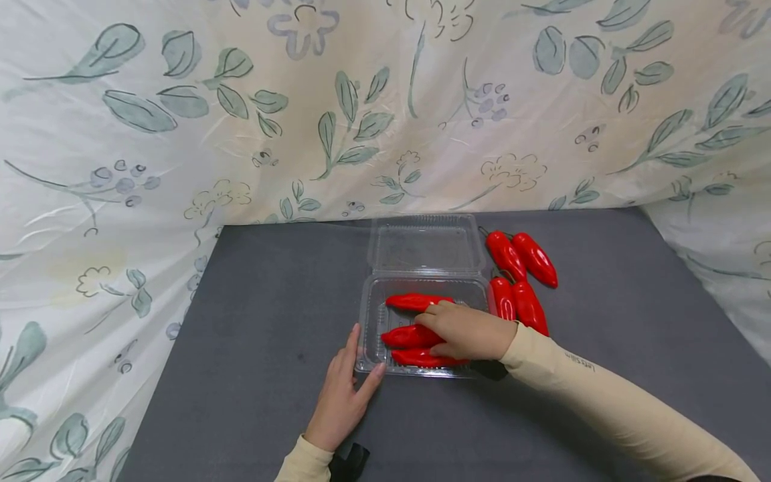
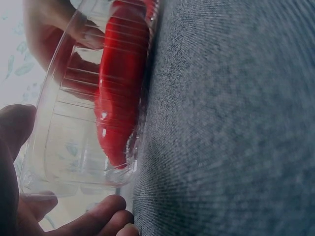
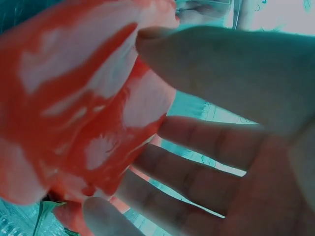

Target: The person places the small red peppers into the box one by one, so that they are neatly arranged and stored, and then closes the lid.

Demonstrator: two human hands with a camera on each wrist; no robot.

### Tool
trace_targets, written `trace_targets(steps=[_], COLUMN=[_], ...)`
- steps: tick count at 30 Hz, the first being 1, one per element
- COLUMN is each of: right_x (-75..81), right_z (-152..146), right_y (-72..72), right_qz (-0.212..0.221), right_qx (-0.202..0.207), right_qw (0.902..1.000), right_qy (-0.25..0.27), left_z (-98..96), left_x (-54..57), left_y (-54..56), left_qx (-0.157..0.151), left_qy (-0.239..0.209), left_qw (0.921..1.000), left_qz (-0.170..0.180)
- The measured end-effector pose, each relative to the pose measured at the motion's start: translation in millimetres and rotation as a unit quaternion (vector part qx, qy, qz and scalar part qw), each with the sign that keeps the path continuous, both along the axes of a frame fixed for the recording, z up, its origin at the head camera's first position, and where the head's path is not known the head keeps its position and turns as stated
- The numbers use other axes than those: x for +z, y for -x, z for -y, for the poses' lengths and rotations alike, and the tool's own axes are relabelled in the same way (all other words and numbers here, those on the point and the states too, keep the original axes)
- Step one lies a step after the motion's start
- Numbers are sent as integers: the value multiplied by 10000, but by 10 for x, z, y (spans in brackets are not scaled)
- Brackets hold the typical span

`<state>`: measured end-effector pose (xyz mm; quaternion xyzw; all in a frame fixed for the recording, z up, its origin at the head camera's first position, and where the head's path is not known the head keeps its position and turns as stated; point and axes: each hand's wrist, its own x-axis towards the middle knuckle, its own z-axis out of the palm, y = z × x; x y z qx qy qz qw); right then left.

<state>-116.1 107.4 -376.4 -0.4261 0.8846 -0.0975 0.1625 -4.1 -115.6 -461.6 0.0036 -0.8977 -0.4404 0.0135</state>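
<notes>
A clear plastic clamshell box (image 1: pixel 363 314) lies with its lid flipped back on the dark table. Inside it are three red peppers: a rear one (image 1: pixel 411 302), a middle one (image 1: pixel 400 336) and a front one (image 1: pixel 415 358). My right hand (image 1: pixel 471 329) reaches in from the right, its thumb and fingers on either side of the middle pepper, the thumb overlapping the front one. Glossy red pepper skin (image 3: pixel 106 93) fills much of the right wrist view. My left hand (image 1: pixel 342 395) touches the box's front left corner, fingers extended along the left wall and thumb at the front.
Several more red peppers (image 1: pixel 535 260) with green stems lie right of the box, the nearer ones close against its side. The raised lid (image 1: pixel 424 244) leans toward the back. A leaf-patterned cloth (image 1: pixel 361 134) hangs behind the grey table surface (image 1: pixel 271 321).
</notes>
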Motion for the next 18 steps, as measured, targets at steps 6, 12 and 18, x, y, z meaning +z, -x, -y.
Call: trace_targets(steps=[6,12,18], right_x=[-9,-1,12], right_z=[-27,-91,-149], right_y=[0,8,11], right_qz=[76,80,51], right_qx=[-86,-190,-237], right_qw=[9999,9996,9993], right_qy=[114,208,274], left_z=[-4,-16,-24], left_x=[-11,-11,6], left_y=[11,17,8], left_qx=[10,47,75], left_qy=[44,58,76], left_qw=[10000,9999,9999], left_qz=[22,115,55])
